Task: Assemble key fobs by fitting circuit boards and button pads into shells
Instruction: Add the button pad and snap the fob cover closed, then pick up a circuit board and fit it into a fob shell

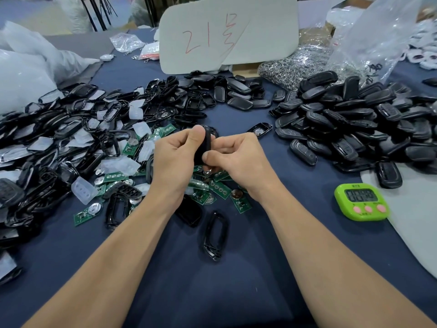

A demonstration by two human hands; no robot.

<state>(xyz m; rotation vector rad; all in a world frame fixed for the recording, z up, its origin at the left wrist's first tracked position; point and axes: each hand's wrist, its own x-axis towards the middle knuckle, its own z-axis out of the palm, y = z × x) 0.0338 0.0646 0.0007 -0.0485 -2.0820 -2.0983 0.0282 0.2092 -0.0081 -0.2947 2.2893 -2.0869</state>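
Key fob (205, 144) is held edge-on between both hands, above the loose circuit boards (220, 189) at mid-table. Judged light, rigid plastic, smooth and likely slippery; best gripped along the long edges, with pressure spread so the shell seats without cracking. Left hand (176, 159): fingers curled, thumb pinching the fob's upper end. Right hand (236, 159): curled, thumb pressing the lower end.

The worktop (236, 292) is navy blue. The shells (354, 129) are black, the circuit boards (220, 189) green with silver circles, and the button pads (84, 190) milky translucent white. The timer (361, 201) is lime green with pink buttons. The white card (227, 31) bears red handwriting.
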